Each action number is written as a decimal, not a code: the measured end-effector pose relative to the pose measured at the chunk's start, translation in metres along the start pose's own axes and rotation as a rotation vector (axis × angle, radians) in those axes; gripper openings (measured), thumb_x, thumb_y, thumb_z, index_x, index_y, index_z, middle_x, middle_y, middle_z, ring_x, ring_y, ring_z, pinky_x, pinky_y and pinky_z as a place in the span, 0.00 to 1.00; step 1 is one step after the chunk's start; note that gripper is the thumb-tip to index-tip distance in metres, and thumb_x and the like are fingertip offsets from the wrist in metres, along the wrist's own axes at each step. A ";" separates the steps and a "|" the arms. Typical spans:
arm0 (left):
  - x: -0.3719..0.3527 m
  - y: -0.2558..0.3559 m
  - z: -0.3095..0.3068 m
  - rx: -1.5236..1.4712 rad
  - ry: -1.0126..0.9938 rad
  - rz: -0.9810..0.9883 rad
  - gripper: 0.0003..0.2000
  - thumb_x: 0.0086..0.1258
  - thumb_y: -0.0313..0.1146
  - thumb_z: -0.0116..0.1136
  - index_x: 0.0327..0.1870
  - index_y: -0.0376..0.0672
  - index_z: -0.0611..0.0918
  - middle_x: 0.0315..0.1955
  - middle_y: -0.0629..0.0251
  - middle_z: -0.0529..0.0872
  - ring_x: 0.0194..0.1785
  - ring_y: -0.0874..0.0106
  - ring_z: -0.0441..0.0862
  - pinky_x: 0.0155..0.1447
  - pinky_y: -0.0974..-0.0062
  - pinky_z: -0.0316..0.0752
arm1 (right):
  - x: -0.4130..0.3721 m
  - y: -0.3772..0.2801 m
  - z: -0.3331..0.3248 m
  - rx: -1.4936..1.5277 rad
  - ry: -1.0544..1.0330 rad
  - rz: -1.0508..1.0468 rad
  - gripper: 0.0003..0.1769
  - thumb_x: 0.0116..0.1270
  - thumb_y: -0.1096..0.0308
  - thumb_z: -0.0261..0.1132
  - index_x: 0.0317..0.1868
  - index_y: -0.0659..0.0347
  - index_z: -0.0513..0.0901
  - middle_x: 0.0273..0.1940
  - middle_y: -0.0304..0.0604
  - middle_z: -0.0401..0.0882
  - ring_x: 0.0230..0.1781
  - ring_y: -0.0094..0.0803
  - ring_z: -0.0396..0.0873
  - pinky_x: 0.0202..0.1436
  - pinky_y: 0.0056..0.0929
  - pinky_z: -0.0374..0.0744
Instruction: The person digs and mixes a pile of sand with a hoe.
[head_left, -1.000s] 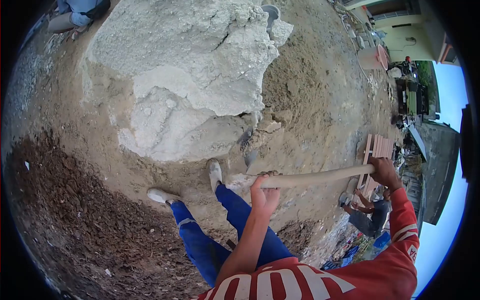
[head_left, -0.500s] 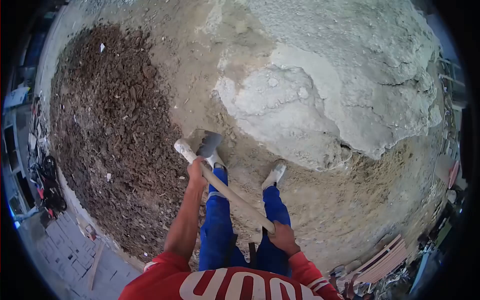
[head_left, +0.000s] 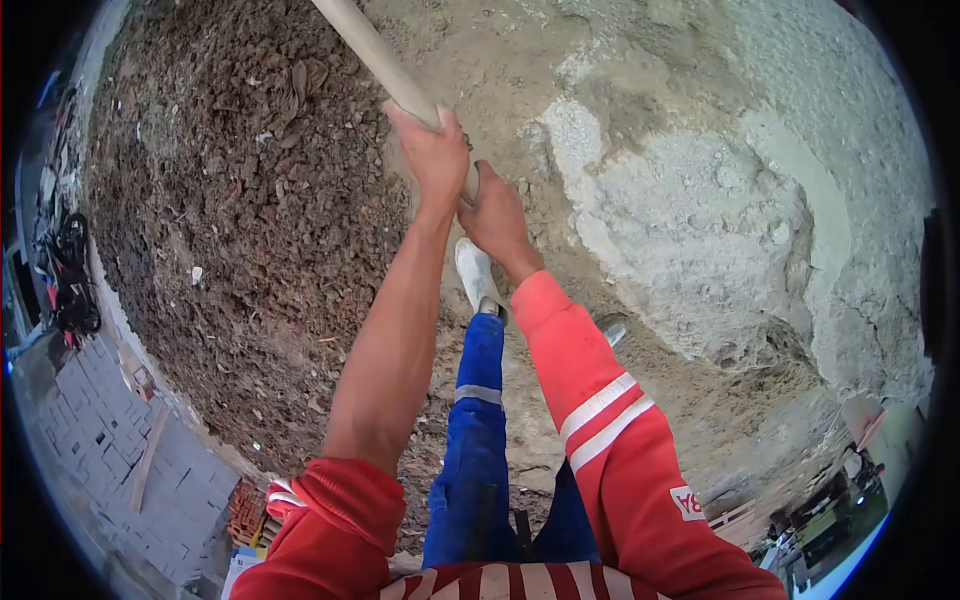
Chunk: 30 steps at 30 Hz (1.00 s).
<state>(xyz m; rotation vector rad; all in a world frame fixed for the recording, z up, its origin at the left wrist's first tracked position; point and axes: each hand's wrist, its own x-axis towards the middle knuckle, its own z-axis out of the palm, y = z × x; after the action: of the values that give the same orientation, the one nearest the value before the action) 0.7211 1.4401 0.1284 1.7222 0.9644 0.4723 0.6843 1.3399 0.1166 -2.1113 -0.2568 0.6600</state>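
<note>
The long wooden handle of a hoe (head_left: 375, 50) slants up and out of the top of the head view; its blade is out of sight. My left hand (head_left: 432, 150) is wrapped around the handle, farther up. Just below it my right hand (head_left: 492, 215) is closed around the lower end. Both arms stretch forward, above my white boot (head_left: 474, 272). Dark, crumbly soil (head_left: 270, 200) spreads to the left of the hands.
Pale, hardened rocky mass (head_left: 700, 230) rises on the right, with bare sandy ground (head_left: 500, 60) between it and the soil. Grey paving blocks (head_left: 120, 440) lie at lower left, a motorcycle (head_left: 72, 280) beyond them. Planks and debris (head_left: 810, 530) are at lower right.
The hoe has swung up and forward, its blade leaving view. My right hand has slid or moved up close to my left, and both arms are now extended.
</note>
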 end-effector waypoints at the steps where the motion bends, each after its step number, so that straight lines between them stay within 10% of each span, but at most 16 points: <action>1: -0.025 -0.064 0.019 0.198 0.059 0.089 0.28 0.65 0.29 0.57 0.63 0.32 0.60 0.42 0.37 0.80 0.42 0.46 0.83 0.47 0.55 0.76 | -0.020 0.037 0.009 0.017 -0.034 0.142 0.19 0.56 0.69 0.68 0.45 0.70 0.75 0.34 0.68 0.81 0.40 0.62 0.81 0.43 0.51 0.78; 4: -0.128 -0.160 0.016 0.515 -0.436 -0.338 0.31 0.58 0.29 0.63 0.59 0.28 0.61 0.45 0.33 0.80 0.52 0.40 0.79 0.55 0.54 0.75 | -0.131 0.112 0.052 -0.009 -0.097 0.558 0.21 0.57 0.63 0.69 0.46 0.70 0.78 0.40 0.68 0.82 0.47 0.59 0.81 0.50 0.49 0.79; 9: -0.147 -0.128 0.017 0.577 -0.648 -0.509 0.39 0.57 0.30 0.62 0.67 0.27 0.55 0.46 0.35 0.81 0.52 0.41 0.80 0.59 0.55 0.75 | -0.157 0.093 0.024 0.150 -0.150 0.778 0.18 0.58 0.62 0.68 0.36 0.73 0.80 0.31 0.62 0.84 0.33 0.53 0.86 0.36 0.43 0.81; 16: -0.170 -0.122 0.036 0.636 -0.646 -0.484 0.33 0.56 0.30 0.62 0.61 0.27 0.61 0.45 0.35 0.81 0.52 0.45 0.81 0.55 0.57 0.77 | -0.159 0.058 -0.042 0.339 -0.111 0.740 0.11 0.60 0.72 0.62 0.22 0.71 0.78 0.17 0.46 0.76 0.14 0.33 0.75 0.17 0.36 0.69; 20: -0.172 -0.047 0.032 -0.002 -0.504 -0.908 0.20 0.57 0.32 0.64 0.43 0.25 0.75 0.35 0.51 0.79 0.33 0.66 0.80 0.30 0.57 0.76 | -0.174 0.037 -0.103 0.654 -0.232 0.890 0.08 0.60 0.72 0.63 0.27 0.69 0.76 0.18 0.42 0.72 0.14 0.30 0.72 0.15 0.32 0.68; 30: -0.304 0.063 0.069 -0.343 -0.332 -1.328 0.10 0.64 0.38 0.60 0.34 0.44 0.74 0.23 0.65 0.74 0.31 0.66 0.76 0.39 0.64 0.77 | -0.392 0.049 -0.424 0.295 -0.623 0.699 0.14 0.61 0.62 0.64 0.36 0.65 0.77 0.22 0.38 0.74 0.21 0.26 0.73 0.25 0.28 0.71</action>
<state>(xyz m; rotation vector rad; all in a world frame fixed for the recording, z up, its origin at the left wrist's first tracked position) 0.6126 1.1507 0.2042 0.5562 1.4172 -0.4858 0.5842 0.8546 0.4171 -1.6336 0.2537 1.6573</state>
